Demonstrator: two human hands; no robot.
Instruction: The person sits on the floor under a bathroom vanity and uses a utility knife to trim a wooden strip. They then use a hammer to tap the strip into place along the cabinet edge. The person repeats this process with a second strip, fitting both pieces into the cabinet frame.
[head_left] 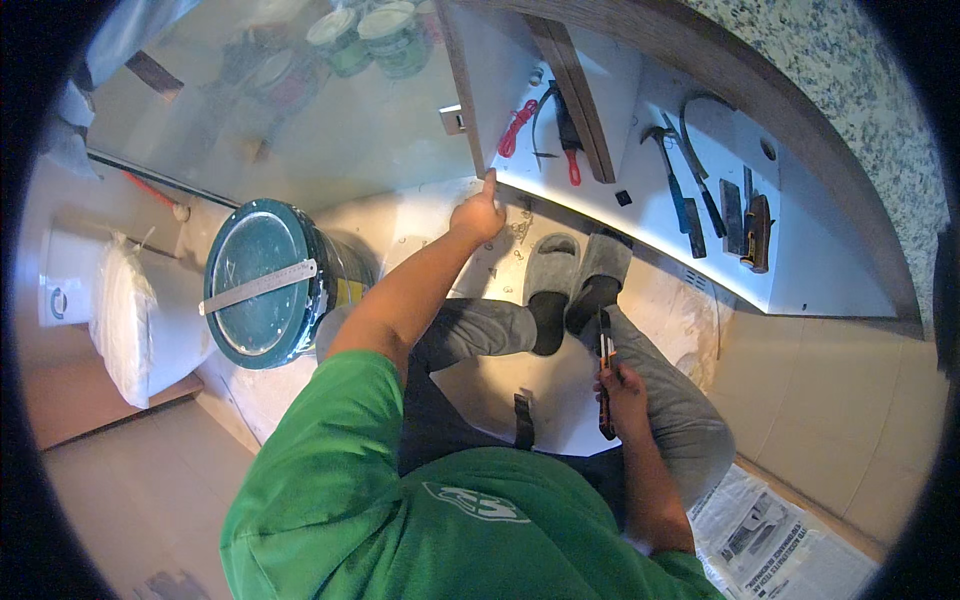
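My left hand (480,212) is at the lower front corner of the cabinet, one finger stretched up against its edge; the other fingers are partly hidden. Nothing shows in that hand. Over my bent right leg, my right hand (625,398) is closed around an orange-and-black utility knife (605,385), its tip pointing away from me. Beyond it are my feet in grey slippers (550,268). The white-floored cabinet (625,235) holds a hammer (662,150), a red cord bundle (518,128), a red-handled brush-like tool (568,130) and several other hand tools.
To the left stands a large bucket with a dark green lid (255,265), and a metal ruler (260,287) lies across it. A white plastic bag (130,320) is farther left. Glass (350,130) borders the cabinet. Newspaper (775,535) covers floor at lower right. Small debris lies near my slippers.
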